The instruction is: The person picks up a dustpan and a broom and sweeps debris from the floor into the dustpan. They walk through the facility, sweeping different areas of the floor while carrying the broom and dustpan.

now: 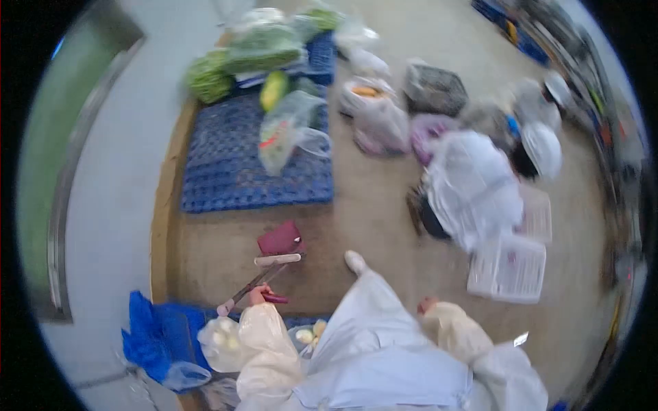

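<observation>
My left hand (259,294) is closed around a slim dark-red object (276,299), whose kind I cannot tell. Just beyond it is a folding frame with a pale pink bar (277,259) and thin brown legs (250,283), beside a maroon item (279,239) on the floor. A clear bag of pale round produce (223,342) lies left of my left sleeve. My right hand (428,305) hangs over the floor to the right of my apron, its fingers blurred. A white shoe (354,262) shows ahead of the apron.
Ahead on the left, blue pallets (233,157) carry bagged greens (264,49) and a bag (284,137). Carrots in a bag (367,96) and a dark crate (435,89) stand farther back. A crouching person in white (473,185) is ahead right, near white crates (508,268).
</observation>
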The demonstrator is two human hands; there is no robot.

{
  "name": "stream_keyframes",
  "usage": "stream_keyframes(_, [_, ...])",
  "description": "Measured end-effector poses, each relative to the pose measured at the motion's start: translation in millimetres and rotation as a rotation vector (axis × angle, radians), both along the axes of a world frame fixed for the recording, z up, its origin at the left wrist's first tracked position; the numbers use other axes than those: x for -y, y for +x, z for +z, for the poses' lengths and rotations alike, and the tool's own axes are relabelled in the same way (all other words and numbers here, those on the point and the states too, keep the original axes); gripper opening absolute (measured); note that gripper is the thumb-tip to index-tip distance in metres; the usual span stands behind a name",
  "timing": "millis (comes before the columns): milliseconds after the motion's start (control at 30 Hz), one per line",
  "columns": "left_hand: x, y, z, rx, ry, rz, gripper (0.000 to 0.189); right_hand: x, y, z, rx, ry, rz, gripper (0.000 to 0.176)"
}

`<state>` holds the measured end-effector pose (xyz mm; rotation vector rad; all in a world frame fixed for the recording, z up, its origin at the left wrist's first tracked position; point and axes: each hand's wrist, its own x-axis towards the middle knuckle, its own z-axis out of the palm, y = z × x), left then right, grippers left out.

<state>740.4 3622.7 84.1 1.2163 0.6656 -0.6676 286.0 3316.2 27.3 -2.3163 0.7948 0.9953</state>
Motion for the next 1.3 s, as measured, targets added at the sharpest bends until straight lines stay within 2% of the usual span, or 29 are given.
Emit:
stream_keyframes(67, [-8,-26,20,0.046,0.103,-0.185,0.011,-44,-22,3,0.096,0.026,-0.175,0.02])
stream_keyframes(133, [5,-65,74,0.202,0.202,-0.366,0.011,-77,-21,8,-0.145,0.135,-0.957,0.022])
stream_keyframes(200, [16,-94,95,0.287,0.3,-0.639,0.01,-113,-44,-3,-0.011,-0.082,-0.97,0.021])
stream_keyframes(233, [18,-105,98,0.334,0.343,-0.766,0.01,-123,-54,-8,-0.015,-0.089,-1.035,0.02])
stream_keyframes(333, [26,-144,68,0.867,0.532,-1.27,0.013,-140,-87,-18,0.028,-0.1,-1.24,0.018])
stream_keyframes(400, [56,-185,104,1.099,0.486,-1.61,0.018,-150,-103,-24,0.123,-0.108,-1.42,0.018])
stream_keyframes(433, [69,-210,124,1.221,0.456,-1.776,0.021,-155,-114,-22,0.161,-0.009,-1.503,0.018])
stream_keyframes(533, [91,-277,142,0.841,0.308,-1.835,0.041,-160,-129,17,0.346,0.292,-1.678,0.019])
stream_keyframes(600, [107,-318,142,1.022,0.242,-2.04,0.036,-169,-145,29,0.546,0.494,-1.689,0.022])
stream_keyframes(633, [116,-338,144,1.113,0.201,-2.139,0.033,-175,-147,35,0.545,0.497,-1.722,0.027])
stream_keyframes(667, [125,-365,151,1.115,0.18,-2.226,0.033,-178,-153,41,0.541,0.506,-1.75,0.032])
stream_keyframes(733, [147,-420,176,1.121,0.131,-2.393,0.032,-180,-169,55,0.642,0.718,-1.786,0.038])
stream_keyframes(833, [172,-496,181,1.293,0.004,-2.557,0.031,-181,-210,65,0.73,0.972,-1.928,0.043])
stream_keyframes(867, [178,-521,181,1.34,-0.043,-2.593,0.031,-183,-233,62,0.836,1.15,-2.022,0.044])
stream_keyframes(933, [200,-579,210,1.412,-0.124,-2.702,0.03,-186,-272,50,1.059,1.535,-2.173,0.045])
stream_keyframes(967, [210,-605,216,1.437,-0.185,-2.738,0.03,-186,-287,42,1.171,1.387,-2.292,0.045])
stream_keyframes(1000, [215,-630,218,1.462,-0.255,-2.768,0.029,-181,-306,64,1.286,1.358,-2.403,0.042])
stream_keyframes(1033, [218,-651,211,1.494,-0.337,-2.756,0.03,-171,-328,112,1.398,1.32,-2.516,0.038])
stream_keyframes(1067, [220,-672,213,1.504,-0.389,-2.785,0.031,-164,-349,138,1.51,1.274,-2.628,0.035])
stream_keyframes(1167, [224,-727,222,1.51,-0.528,-2.851,0.032,-161,-399,123,1.664,0.887,-2.575,0.021])
stream_keyframes(1267, [237,-777,221,1.479,-0.62,-2.864,0.032,-155,-457,107,1.724,0.763,-2.597,0.013])
stream_keyframes(1300, [240,-793,218,1.449,-0.626,-2.861,0.032,-153,-475,104,1.836,0.674,-2.627,0.015])
